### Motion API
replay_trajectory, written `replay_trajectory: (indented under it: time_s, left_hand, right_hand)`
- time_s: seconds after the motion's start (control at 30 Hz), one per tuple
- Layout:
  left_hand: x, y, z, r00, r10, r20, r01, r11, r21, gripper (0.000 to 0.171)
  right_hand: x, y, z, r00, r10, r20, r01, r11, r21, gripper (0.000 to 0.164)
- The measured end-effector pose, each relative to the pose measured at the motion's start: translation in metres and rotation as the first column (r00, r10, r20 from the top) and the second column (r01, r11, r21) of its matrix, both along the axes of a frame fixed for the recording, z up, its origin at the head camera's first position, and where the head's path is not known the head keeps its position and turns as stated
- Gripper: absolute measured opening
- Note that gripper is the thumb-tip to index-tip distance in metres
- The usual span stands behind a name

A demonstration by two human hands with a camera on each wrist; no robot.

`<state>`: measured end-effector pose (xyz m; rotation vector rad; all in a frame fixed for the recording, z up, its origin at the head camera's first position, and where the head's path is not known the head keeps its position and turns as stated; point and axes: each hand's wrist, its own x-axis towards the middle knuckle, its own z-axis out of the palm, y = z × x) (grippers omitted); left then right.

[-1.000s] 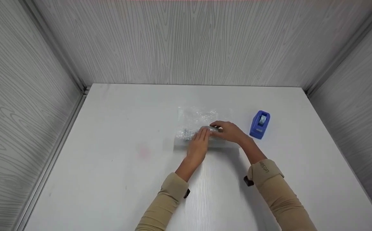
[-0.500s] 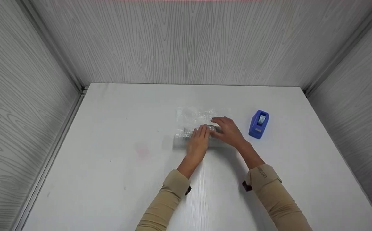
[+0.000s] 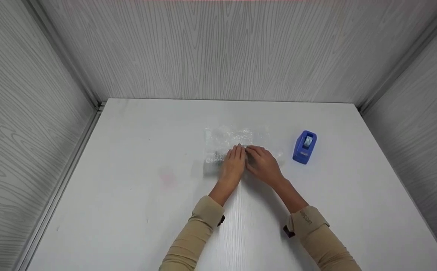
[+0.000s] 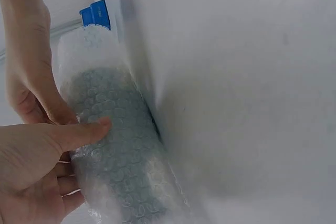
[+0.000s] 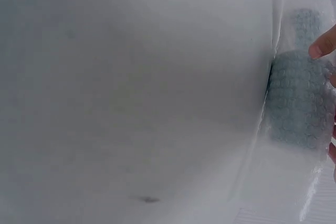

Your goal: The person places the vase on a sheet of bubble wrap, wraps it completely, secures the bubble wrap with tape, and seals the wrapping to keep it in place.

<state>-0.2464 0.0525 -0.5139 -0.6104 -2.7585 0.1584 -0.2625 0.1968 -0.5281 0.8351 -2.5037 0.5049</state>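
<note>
A clear sheet of bubble wrap [image 3: 224, 136] lies at mid-table, its near part folded over a dark greenish object [image 5: 296, 98] with a narrower end. My left hand [image 3: 232, 168] holds this wrapped bundle, thumb on the near side and fingers over the top, as the left wrist view shows. Close beside it, my right hand [image 3: 265, 165] grips the bundle too, its thumb against the wrap; its other fingers are partly hidden in the left wrist view. Flat wrap extends beyond the bundle toward the back. What the object inside is cannot be told through the bubbles.
A blue tape dispenser [image 3: 305, 147] with a roll of tape stands to the right of the wrap. The white table [image 3: 146, 210] ends at a wood-grain panel [image 3: 218, 52] at the back, with similar panels on both sides.
My right hand had its fingers raised and spread half a second ago; now they have come down onto the bundle beside my left hand. The left hand stays nearly in place.
</note>
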Motion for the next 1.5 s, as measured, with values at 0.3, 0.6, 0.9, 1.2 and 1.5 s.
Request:
replay_trajectory:
  time_s: [0.3, 0.6, 0.9, 1.2, 1.5]
  left_hand:
    - [-0.017, -0.001, 0.002, 0.993, 0.010, 0.116, -0.011, 1.000, 0.005, 0.041]
    - [-0.046, 0.008, -0.039, 0.996, 0.029, 0.087, -0.024, 0.998, -0.057, 0.040]
    - [-0.023, 0.007, -0.011, 0.990, 0.103, 0.100, -0.089, 0.988, -0.129, 0.043]
    - [-0.024, 0.014, -0.014, 0.987, 0.155, 0.036, -0.140, 0.952, -0.271, 0.048]
    - [-0.025, 0.014, -0.017, 0.991, 0.094, -0.092, -0.103, 0.990, -0.095, 0.033]
  right_hand:
    - [-0.006, -0.003, 0.001, 0.990, -0.063, 0.128, 0.041, 0.985, 0.166, 0.081]
    - [-0.011, -0.007, -0.003, 0.990, -0.107, 0.090, 0.079, 0.960, 0.270, 0.082]
    - [-0.013, -0.011, -0.012, 0.991, -0.130, -0.028, 0.132, 0.942, 0.308, 0.076]
    - [-0.018, -0.011, -0.012, 0.994, -0.107, -0.005, 0.105, 0.963, 0.249, 0.077]
    - [-0.020, -0.008, -0.007, 0.994, -0.106, 0.024, 0.096, 0.961, 0.261, 0.076]
